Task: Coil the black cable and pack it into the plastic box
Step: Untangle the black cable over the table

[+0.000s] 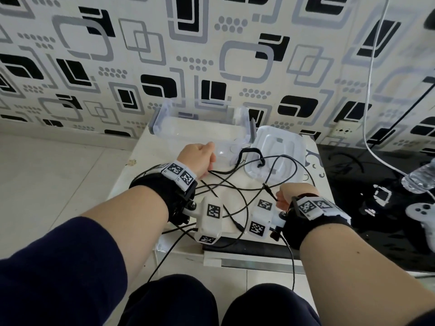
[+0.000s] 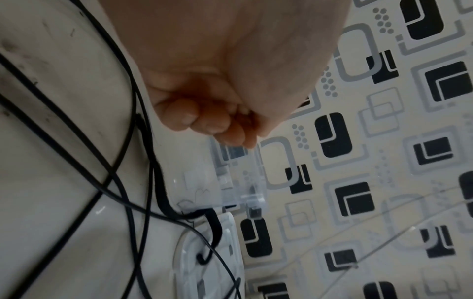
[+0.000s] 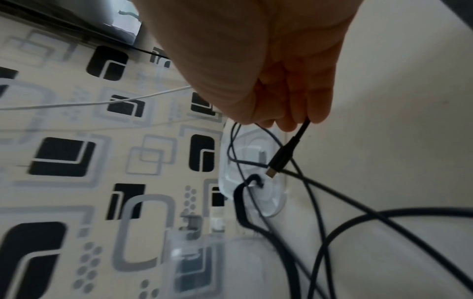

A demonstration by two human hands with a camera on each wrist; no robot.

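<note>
A long black cable point(image 1: 237, 184) lies in loose tangled loops over the small white table point(image 1: 146, 147); some strands hang off its front edge. My right hand point(image 1: 282, 198) pinches the cable just behind its plug point(image 3: 275, 165), which points at the white lid point(image 1: 287, 147). My left hand point(image 1: 200, 158) hovers by the front wall of the clear plastic box point(image 1: 162, 116). The left wrist view shows its fingers point(image 2: 212, 125) curled into a fist with nothing visible inside. The cable's flat black strap point(image 2: 158, 182) runs just beside that hand.
The box stands open against the patterned wall, its lid beside it at the right with cable lying over it. A glossy black surface point(image 1: 353, 175) to the right bears a water bottle point(image 1: 421, 177) and a white controller point(image 1: 421, 215). A white cable point(image 1: 369, 90) hangs there.
</note>
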